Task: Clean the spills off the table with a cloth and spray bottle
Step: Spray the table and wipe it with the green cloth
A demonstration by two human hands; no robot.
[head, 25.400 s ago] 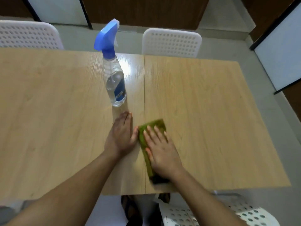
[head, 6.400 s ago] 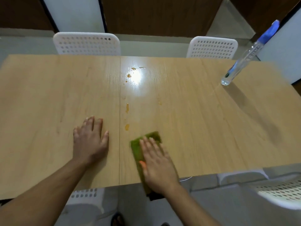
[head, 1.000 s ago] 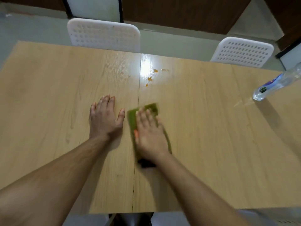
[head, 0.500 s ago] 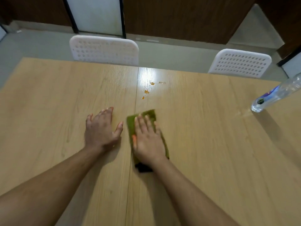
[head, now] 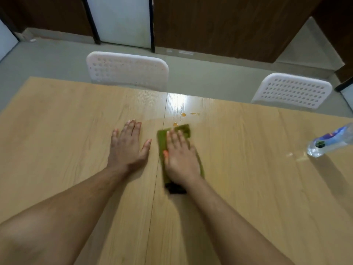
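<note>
Since half a second ago we have pushed the green cloth (head: pixel 163 138) farther up the table (head: pixel 248 188), so its far edge now lies just short of the nearest orange spill drop (head: pixel 175 124); the left hand has stayed beside it. Our right hand (head: pixel 180 159) lies flat on the cloth with fingers (head: pixel 172 137) straight and together, pressing it down and gripping nothing. Our left hand (head: pixel 127 150) rests palm-down on the bare wood just left of the cloth, fingers spread and straight, holding nothing. The cloth is folded long, its long axis running away from us along the table's centre seam (head: pixel 160 150), just right of it, with a dark end showing under the wrist. Two more small orange drops (head: pixel 183 114) sit beyond the cloth in a bright glare. Well to the right of the cloth stands the spray bottle (head: pixel 328 143), clear liquid inside, its top cut off by the frame edge. Beyond the cloth, past the table's far edge, stand two white perforated chairs (head: pixel 127 70).
</note>
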